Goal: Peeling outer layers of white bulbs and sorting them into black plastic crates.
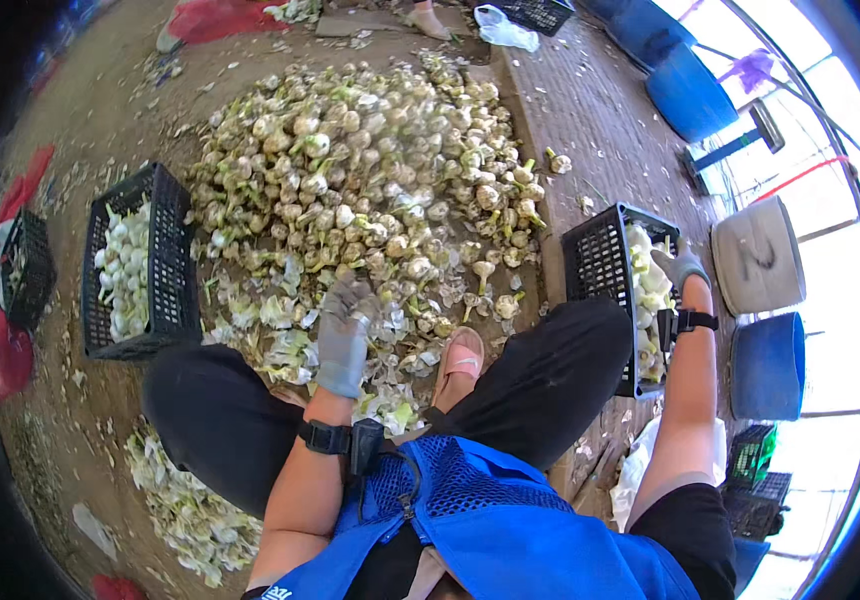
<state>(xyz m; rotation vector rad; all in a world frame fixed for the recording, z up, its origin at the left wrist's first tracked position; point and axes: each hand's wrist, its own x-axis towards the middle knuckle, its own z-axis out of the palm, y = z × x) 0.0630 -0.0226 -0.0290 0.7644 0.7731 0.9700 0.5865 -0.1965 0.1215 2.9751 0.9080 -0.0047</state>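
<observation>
A large heap of soil-stained garlic bulbs (370,157) lies on the ground before me. At its near edge is my left hand (345,330) in a grey glove, its fingertips among bulbs and loose skins; whether it grips a bulb is hidden. To my right, a black plastic crate (596,255) holds pale cleaned garlic bulbs (649,277). My right hand (681,268), also gloved, is over that crate's far right side, thumb and forefinger apart, with nothing visible between them. Peeled garlic skins (287,352) are strewn between my feet and the heap.
Another black crate (171,255) with white bulbs stands at the left. Leafy trimmings (197,510) are piled beside my left leg. Blue tubs (689,94), a pale tub (758,255) and a platform scale (730,150) line the right side. A person's foot (428,22) shows beyond the heap.
</observation>
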